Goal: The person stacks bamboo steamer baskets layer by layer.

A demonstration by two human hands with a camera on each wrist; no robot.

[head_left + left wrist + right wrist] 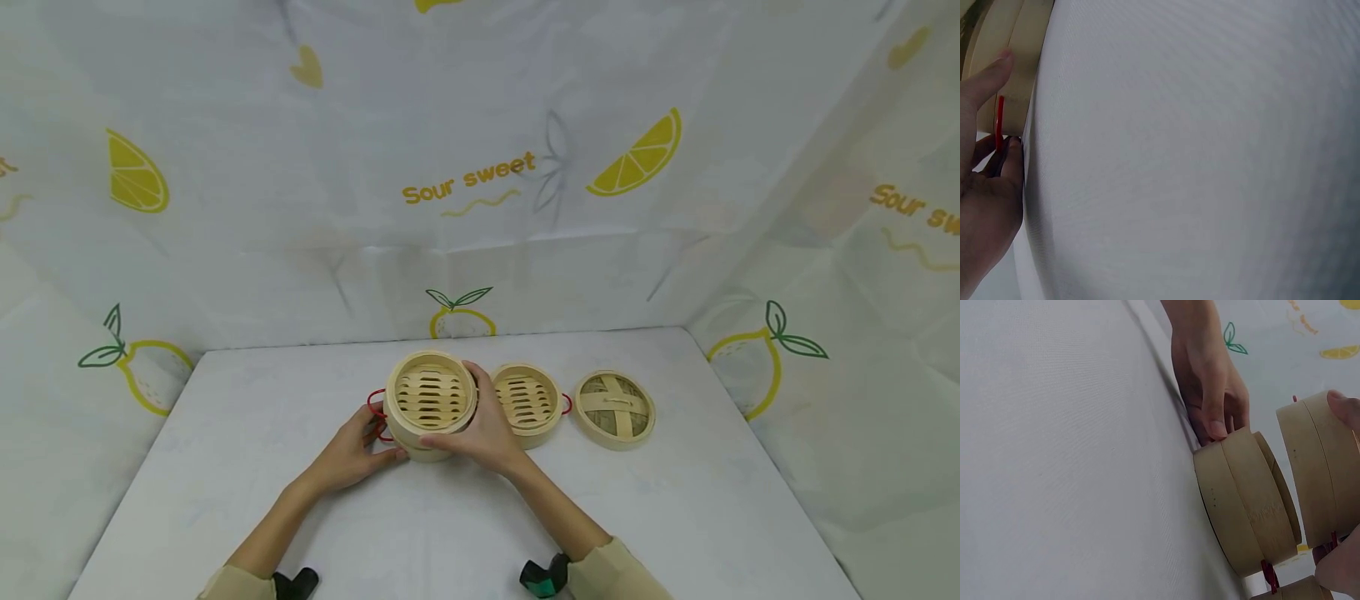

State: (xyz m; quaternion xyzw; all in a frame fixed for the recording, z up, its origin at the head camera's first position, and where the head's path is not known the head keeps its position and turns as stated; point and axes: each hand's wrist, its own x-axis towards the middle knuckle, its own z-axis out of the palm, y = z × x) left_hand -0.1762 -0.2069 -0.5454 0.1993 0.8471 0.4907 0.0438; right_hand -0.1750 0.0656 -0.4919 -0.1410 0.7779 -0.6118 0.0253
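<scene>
Top basket: a pale, round bamboo top basket with a slatted floor [431,392] is up off the table, in your right hand [487,429].
Bottom basket: a pale, round bamboo bottom basket [1244,503] sits on the flat white table [450,533], under the top one.
Gap: this is the thing to watch. The right wrist view shows a thin space between the two, so they do not touch. An inner ring [1283,490] pokes up from the bottom basket.
Long way: there is none, as both are round like drums. Their flat sides look nearly in line; maybe there is a small tilt.
Nearer hand: your left hand [351,450] for the bottom basket, your right for the top one.
Right hand's grip: it grasps the top basket, thumb on the near side, fingers round the right side.
Left hand's grip: it holds the bottom basket's left side, thumb in front, fingers by a thin red loop [1000,122].
Third basket: a pale, round bamboo third basket [525,402] sits just right of your right hand.
Lid: a round woven lid with crossed strips [615,408] lies right of that.
Count: three baskets, one lid, two hands; three red loops show in the head view.
</scene>
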